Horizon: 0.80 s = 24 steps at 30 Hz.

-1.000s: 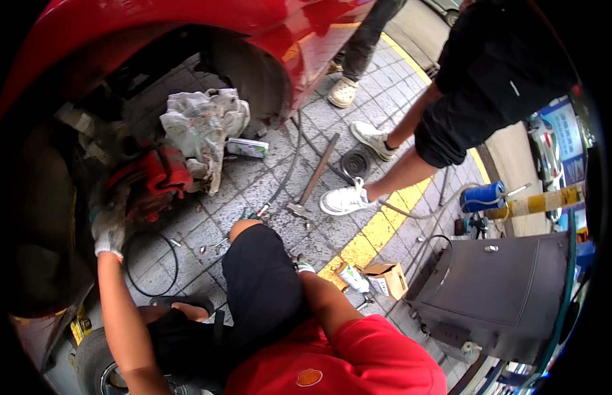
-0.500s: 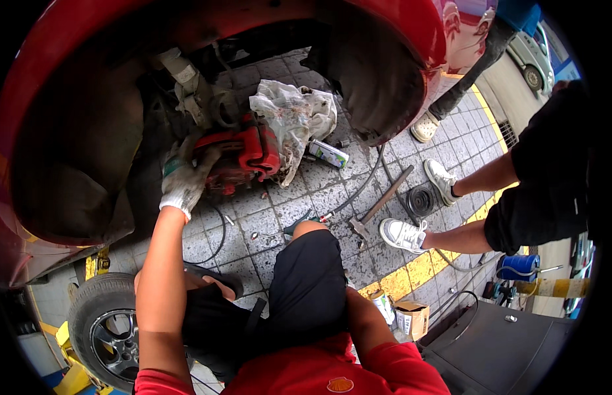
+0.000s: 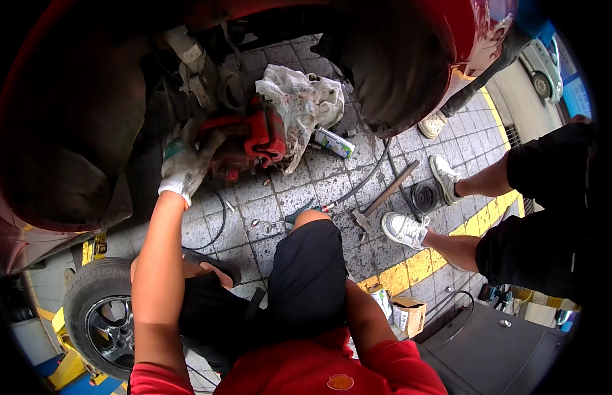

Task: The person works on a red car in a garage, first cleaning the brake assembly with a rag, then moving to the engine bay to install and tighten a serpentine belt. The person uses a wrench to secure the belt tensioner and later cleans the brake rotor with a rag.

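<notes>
Under the red car's wheel arch point(image 3: 444, 72), my gloved left hand point(image 3: 186, 158) grips the left side of the brake assembly, beside a red caliper point(image 3: 270, 137); its fingertips are partly hidden in shadow. A dirty, crumpled white plastic sheet point(image 3: 299, 99) is just right of the caliper, with a spray can point(image 3: 334, 143) lying by it. A grey strut point(image 3: 191, 49) rises above my hand. My right forearm point(image 3: 364, 309) runs down behind my black-clad thigh, and that hand is hidden.
A loose wheel point(image 3: 98, 316) stands lower left. A hammer point(image 3: 385, 194), hose point(image 3: 365, 181), wrench point(image 3: 266, 222) and black round part point(image 3: 424, 197) lie on the tiles. A co-worker's legs point(image 3: 464, 247) are at right; another person's shoe point(image 3: 432, 126) is behind. A cardboard box point(image 3: 408, 316) and grey cabinet point(image 3: 484, 349) sit lower right.
My view has swung toward the wheel arch, bringing more of it and the loose wheel into frame. My left hand stays at the brake assembly; my right hand has dropped out of sight.
</notes>
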### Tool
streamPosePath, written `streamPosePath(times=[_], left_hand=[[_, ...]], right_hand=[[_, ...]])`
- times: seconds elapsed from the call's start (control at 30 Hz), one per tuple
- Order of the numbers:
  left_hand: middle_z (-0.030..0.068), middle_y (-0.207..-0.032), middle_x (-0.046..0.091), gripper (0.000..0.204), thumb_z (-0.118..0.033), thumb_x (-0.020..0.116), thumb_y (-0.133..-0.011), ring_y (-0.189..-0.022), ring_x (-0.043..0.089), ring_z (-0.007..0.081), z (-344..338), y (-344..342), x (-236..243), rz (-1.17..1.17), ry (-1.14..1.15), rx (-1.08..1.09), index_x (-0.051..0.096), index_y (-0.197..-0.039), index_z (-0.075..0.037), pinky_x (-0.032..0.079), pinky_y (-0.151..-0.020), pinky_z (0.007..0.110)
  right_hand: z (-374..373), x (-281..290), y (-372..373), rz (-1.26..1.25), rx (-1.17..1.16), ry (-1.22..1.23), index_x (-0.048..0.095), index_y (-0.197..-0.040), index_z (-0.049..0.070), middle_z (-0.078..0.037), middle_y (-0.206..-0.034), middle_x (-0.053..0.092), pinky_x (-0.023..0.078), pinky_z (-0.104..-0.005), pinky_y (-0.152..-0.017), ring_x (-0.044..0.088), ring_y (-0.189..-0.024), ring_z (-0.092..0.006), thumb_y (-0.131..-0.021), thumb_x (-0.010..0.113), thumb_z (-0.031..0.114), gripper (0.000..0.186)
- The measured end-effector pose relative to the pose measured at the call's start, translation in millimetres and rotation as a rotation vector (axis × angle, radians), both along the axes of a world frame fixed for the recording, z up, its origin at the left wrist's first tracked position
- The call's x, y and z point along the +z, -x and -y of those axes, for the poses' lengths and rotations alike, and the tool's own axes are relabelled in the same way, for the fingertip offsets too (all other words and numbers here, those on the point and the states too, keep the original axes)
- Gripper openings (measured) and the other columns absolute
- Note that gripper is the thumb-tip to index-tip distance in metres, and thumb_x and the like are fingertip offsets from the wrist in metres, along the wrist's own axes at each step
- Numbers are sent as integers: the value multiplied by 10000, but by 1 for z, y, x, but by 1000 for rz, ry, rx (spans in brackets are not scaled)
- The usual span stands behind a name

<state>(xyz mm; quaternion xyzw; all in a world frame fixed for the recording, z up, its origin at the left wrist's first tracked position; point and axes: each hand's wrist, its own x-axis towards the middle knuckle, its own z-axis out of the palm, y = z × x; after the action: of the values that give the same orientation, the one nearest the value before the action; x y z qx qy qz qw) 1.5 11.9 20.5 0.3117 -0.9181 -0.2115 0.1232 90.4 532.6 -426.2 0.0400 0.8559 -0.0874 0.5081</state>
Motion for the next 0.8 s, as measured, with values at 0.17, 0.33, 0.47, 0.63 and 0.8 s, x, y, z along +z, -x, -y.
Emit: streamPosePath(times=[0.17,0.33,0.47,0.63,0.8], left_hand=[[247,-1450,531,783,-647,632,-889,-1414,419,416,4,4,-6,3,21,-8,540,-1459,-119,364,-1161,464],[209,-1378,596,671,-582,647,-905,-1344,498,396,-2,-3,7,22,-61,-8,572,-1424,-163,425,-1099,458],[197,-1360,610,632,-548,657,-907,-1319,522,387,13,-5,-17,-84,79,-118,583,-1412,-176,436,-1086,454],[193,-1379,601,657,-549,670,-897,-1334,510,383,11,-1,-16,-64,14,-73,576,-1425,-170,429,-1093,455],[188,-1392,593,671,-551,680,-892,-1343,499,378,0,2,-1,-42,-49,2,577,-1426,-157,424,-1100,453]], right_hand=[[-4,-7,-10,4,25,-2,249,-1612,170,-213,-1646,280,335,-486,-1192,380,-1467,-397,-993,383,556,742],[0,-10,-10,9,25,0,255,-1610,175,-214,-1645,282,341,-487,-1188,388,-1461,-399,-990,384,565,744],[-1,-9,-14,15,19,-5,259,-1608,180,-214,-1644,285,346,-489,-1185,394,-1456,-402,-987,384,571,745],[-5,-8,-15,21,16,-14,264,-1606,186,-214,-1642,287,352,-490,-1181,402,-1451,-405,-984,385,580,746],[-5,-8,-16,26,28,-14,270,-1604,192,-215,-1641,290,358,-492,-1177,410,-1445,-408,-981,386,588,748]])
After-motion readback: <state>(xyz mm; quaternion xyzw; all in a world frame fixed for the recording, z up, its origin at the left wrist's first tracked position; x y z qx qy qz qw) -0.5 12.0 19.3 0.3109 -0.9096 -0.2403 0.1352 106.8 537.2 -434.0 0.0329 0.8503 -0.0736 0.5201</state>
